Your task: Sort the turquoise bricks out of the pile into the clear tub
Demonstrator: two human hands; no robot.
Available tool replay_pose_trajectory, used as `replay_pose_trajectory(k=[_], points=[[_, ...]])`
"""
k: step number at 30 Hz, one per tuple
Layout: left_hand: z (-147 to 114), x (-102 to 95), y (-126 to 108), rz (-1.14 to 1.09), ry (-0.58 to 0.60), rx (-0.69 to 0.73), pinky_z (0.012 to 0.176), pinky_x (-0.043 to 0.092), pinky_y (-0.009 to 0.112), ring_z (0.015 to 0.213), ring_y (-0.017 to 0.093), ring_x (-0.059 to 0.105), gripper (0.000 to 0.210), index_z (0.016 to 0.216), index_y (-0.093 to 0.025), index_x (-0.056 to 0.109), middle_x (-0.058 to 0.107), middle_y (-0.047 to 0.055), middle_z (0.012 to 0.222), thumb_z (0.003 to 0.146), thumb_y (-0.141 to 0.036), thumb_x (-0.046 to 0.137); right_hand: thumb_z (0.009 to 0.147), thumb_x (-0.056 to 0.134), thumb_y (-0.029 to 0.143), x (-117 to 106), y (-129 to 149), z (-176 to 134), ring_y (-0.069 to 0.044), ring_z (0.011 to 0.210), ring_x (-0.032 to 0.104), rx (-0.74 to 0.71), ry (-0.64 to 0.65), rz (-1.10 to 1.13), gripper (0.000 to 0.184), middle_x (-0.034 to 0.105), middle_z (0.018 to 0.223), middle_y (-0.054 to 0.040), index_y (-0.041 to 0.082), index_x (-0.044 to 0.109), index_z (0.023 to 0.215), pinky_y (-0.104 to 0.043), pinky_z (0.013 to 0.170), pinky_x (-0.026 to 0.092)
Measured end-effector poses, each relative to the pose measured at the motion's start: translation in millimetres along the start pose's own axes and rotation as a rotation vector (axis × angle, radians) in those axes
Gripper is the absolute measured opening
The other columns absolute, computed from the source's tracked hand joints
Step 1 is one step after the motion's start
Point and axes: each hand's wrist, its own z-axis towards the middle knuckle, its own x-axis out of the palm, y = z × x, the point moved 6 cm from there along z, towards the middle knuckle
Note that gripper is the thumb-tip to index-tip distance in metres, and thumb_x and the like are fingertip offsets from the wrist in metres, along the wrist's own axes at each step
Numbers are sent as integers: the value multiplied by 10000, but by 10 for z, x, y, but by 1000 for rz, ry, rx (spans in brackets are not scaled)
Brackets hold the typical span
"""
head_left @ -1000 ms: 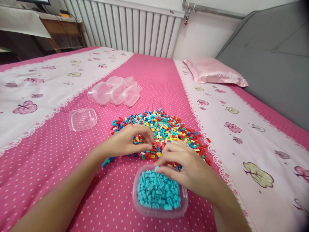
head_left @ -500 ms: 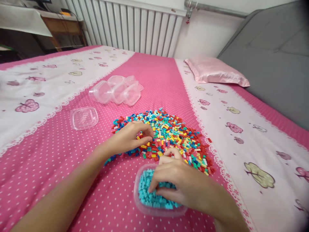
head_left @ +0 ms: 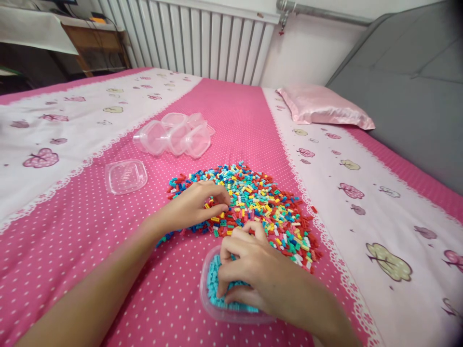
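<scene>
Small toy building bricks of many colours lie in a heap [head_left: 260, 193] on the pink bedspread. At the heap's left side is my left hand [head_left: 200, 205], its thumb and index fingertips drawn close together over the bricks. Whatever may be between those tips is too small to make out. Nearer to me, a clear plastic container [head_left: 206, 308] holds turquoise bricks [head_left: 213, 284]. My right hand [head_left: 253, 270] reaches over it, fingers bent and apart, with thumb and index tips down at the turquoise bricks. It hides the container's right part, and no brick shows in its fingers.
A clear plastic lid [head_left: 126, 177] lies left of the heap. Several clear containers [head_left: 177, 137] sit together beyond it. A pink pillow [head_left: 323, 107] rests near the grey headboard [head_left: 408, 91], and a white radiator [head_left: 202, 41] stands past the bed's far edge.
My right hand has shifted slightly left over the container, covering more of the turquoise bricks. The left hand stays in place at the heap.
</scene>
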Motion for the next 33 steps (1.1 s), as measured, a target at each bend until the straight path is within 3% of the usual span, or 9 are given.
replay_pose_trajectory(k=[12, 19, 28, 33], points=[[-6, -1, 2, 20, 8, -2, 804, 468, 293, 862, 169, 648, 148, 976, -185, 683, 721, 28, 908, 969, -284, 573, 910, 748, 236, -4, -52, -13, -167, 967, 542, 13, -27, -14, 84, 630, 945, 41, 293, 747, 849, -400, 957, 226], [12, -52, -10, 48, -62, 4, 800, 460, 293, 839, 162, 646, 154, 914, -189, 678, 724, 12, 868, 967, -257, 551, 898, 760, 257, 40, -17, 15, -177, 961, 530, -11, -5, -41, 81, 632, 917, 33, 273, 725, 827, -395, 964, 249], [-48, -217, 206, 277, -259, -238, 780, 435, 329, 827, 209, 626, 140, 896, -188, 684, 729, 30, 860, 921, -242, 557, 929, 722, 258, 42, -30, -2, -177, 954, 531, -13, -1, -23, 123, 651, 893, 33, 276, 742, 809, -394, 985, 252], [-82, -214, 316, 490, -188, -277, 832, 406, 392, 896, 260, 602, 178, 920, -205, 739, 748, 55, 926, 940, -251, 567, 936, 711, 248, 61, -37, -6, -180, 924, 531, -22, -16, -30, 154, 644, 858, 33, 280, 740, 788, -385, 950, 266]])
